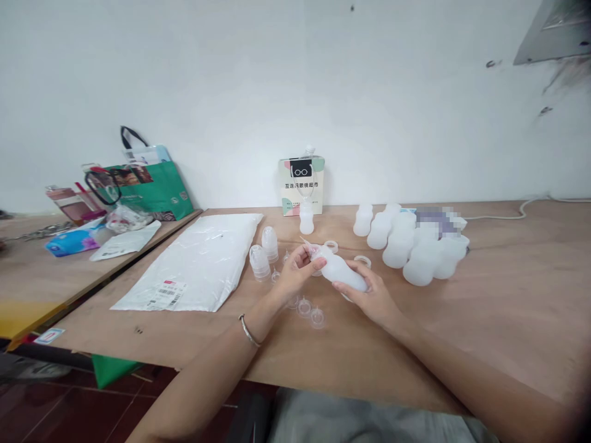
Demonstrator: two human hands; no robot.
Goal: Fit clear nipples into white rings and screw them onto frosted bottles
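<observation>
My right hand is wrapped round the body of a milky white baby bottle, which lies tilted with its mouth to the left. At that mouth, my left hand pinches a clear, thin-tipped piece that looks like a soft nipple; my fingers partly hide it. Below the hands, several clear nipples lie on the table. White collar rings are just beyond the bottle. Two clear domed caps stand left of my left hand.
Several milky bottles stand in rows at the right. Another bottle stands before a printed box by the wall. A white mailing bag covers the table's left part. A green bag stands farther left, and a white cable runs back right.
</observation>
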